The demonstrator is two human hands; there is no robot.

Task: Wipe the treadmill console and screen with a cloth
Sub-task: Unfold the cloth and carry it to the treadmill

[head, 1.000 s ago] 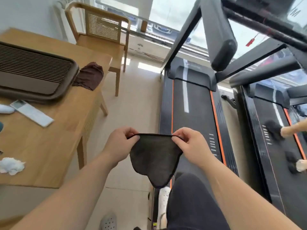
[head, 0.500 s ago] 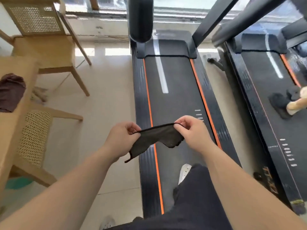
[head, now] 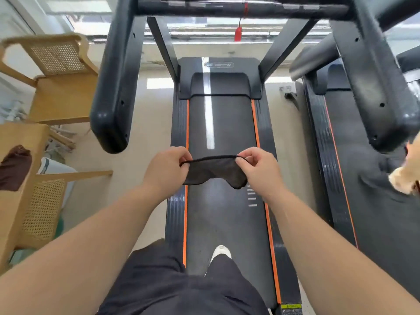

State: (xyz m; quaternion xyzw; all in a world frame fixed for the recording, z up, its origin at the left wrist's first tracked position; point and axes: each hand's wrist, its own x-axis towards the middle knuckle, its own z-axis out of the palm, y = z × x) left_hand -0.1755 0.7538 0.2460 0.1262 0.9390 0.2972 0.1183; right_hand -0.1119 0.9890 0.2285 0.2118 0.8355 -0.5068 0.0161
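Underfoot runs the dark belt [head: 222,219] of a treadmill [head: 179,223], edged by 2 orange strips [head: 186,205], with a white shoe [head: 220,251] planted on it near the bottom. Pale floor [head: 141,155] lies open on the left between the deck and a wooden table [head: 22,137], where a brown rag [head: 13,169] sits. A second treadmill [head: 363,189] stands just beside on the right.

Above the belt, both hands hold a dark cloth [head: 213,172] stretched between them. The left hand [head: 166,169] pinches one end of its top hem with curled fingers. The right hand [head: 259,169] pinches the other end between thumb and forefinger. The cloth sags below the hem, touching nothing else.

Farther on, 2 black handrails, left [head: 116,87] and right [head: 375,87], flank the belt with a lane between. At the top edge a crossbar [head: 227,9] joins them, a red tag [head: 238,34] hanging from it.
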